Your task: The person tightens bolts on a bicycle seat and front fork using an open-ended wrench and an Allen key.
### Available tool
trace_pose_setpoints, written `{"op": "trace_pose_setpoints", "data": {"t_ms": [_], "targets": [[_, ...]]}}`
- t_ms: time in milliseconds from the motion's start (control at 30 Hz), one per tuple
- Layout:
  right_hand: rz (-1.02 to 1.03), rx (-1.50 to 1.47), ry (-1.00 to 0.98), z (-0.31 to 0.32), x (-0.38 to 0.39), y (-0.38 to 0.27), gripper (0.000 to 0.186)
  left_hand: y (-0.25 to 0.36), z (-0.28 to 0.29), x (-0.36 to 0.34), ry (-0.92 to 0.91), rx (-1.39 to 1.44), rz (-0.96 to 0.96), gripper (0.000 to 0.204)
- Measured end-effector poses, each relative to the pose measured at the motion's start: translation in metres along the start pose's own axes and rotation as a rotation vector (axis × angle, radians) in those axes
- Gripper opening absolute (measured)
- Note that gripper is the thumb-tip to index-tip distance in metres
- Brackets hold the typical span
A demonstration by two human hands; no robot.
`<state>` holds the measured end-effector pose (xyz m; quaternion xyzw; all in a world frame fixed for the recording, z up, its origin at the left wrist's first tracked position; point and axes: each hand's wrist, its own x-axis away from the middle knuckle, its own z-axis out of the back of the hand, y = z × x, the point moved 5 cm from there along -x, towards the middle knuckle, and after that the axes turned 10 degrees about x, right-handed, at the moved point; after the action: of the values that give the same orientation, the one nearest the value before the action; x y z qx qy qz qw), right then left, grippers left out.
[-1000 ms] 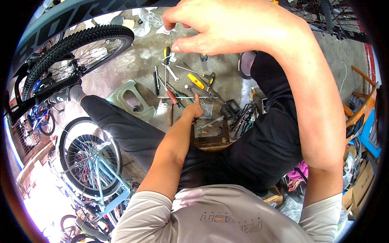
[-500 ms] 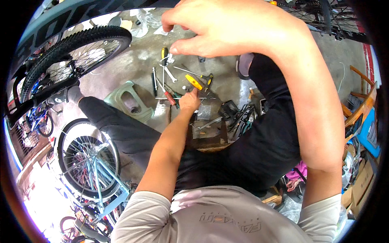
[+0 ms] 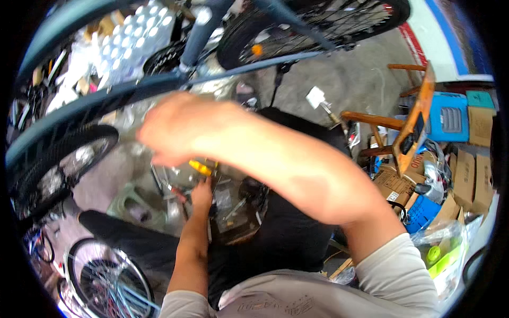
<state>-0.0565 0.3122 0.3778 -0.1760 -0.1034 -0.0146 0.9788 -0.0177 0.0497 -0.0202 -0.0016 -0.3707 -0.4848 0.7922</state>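
My right hand (image 3: 177, 127), smeared by motion, is raised in front of the blue-grey bicycle frame (image 3: 114, 94). Its fingers cannot be made out, and whether it touches the frame is unclear. Lower down, near the floor, my left hand (image 3: 201, 195) is closed at the end of a yellow-and-dark tool (image 3: 200, 168), whose exact kind is blurred. Close to that hand lies a red-handled screwdriver (image 3: 178, 195) among several loose tools. Part of this group is hidden behind my right hand and forearm.
A pale green stool (image 3: 123, 200) stands left of the tools. Below it is a bicycle with a spoked wheel (image 3: 79, 265). To the right are a wooden chair (image 3: 416, 122), a blue case (image 3: 448, 116) and cardboard boxes (image 3: 466, 175). The bicycle's rear wheel (image 3: 233, 50) is at the top.
The view has swung to the right and up, showing more of the bicycle and chair. My right hand, open with fingers apart before, is now blurred against the frame. My left hand stays at the yellow tool.
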Motion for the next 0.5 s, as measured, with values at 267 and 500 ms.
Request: {"op": "trace_pose_setpoints", "data": {"t_ms": [267,500], "targets": [[-0.043,0.045,-0.062,-0.003,-0.004,-0.009,0.03,-0.004,0.0,-0.009,-0.083,-0.155,-0.115,0.061],[-0.004,0.013,-0.099,-0.012,-0.02,-0.019,0.028,-0.022,-0.008,-0.001,-0.001,0.009,-0.022,0.055]]}}
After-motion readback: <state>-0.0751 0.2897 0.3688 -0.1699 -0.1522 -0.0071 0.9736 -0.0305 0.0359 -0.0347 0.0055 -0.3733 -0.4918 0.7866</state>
